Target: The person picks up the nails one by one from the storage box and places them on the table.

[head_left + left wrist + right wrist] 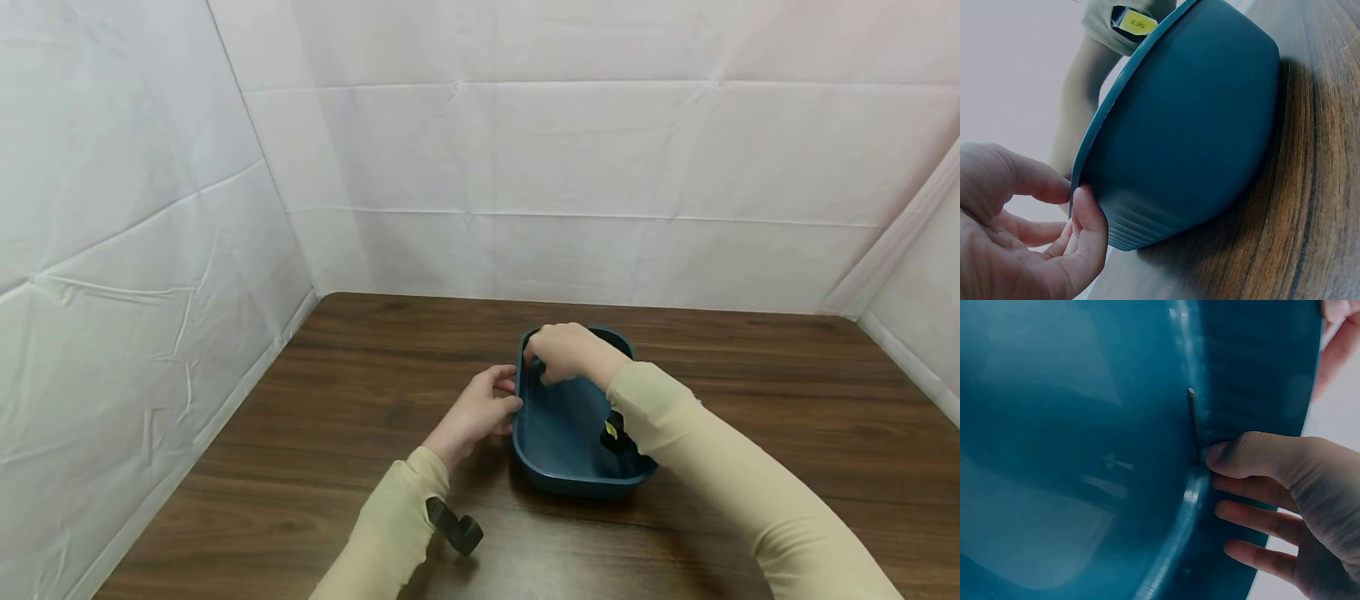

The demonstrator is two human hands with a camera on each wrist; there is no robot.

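Note:
A dark teal rectangular tray [577, 487] stands on the wooden table [787, 417]. My left hand [483, 408] is at its left rim; in the left wrist view the thumb [1088, 215] and a finger pinch the rim of the tray [1197, 125]. My right hand [566, 350] reaches over into the far left corner. In the right wrist view its thumb [1241, 453] presses the inner wall of the tray [1085, 425], beside a thin grey sliver [1192, 415] that stands against the wall. The other fingers [1254, 512] lie loosely spread and hold nothing. I cannot tell what the sliver is.
White sheets [525, 167] wall in the table on the left, back and right. A black wrist camera [456, 527] hangs under my left sleeve, and another with a yellow label [617, 433] under my right sleeve over the tray.

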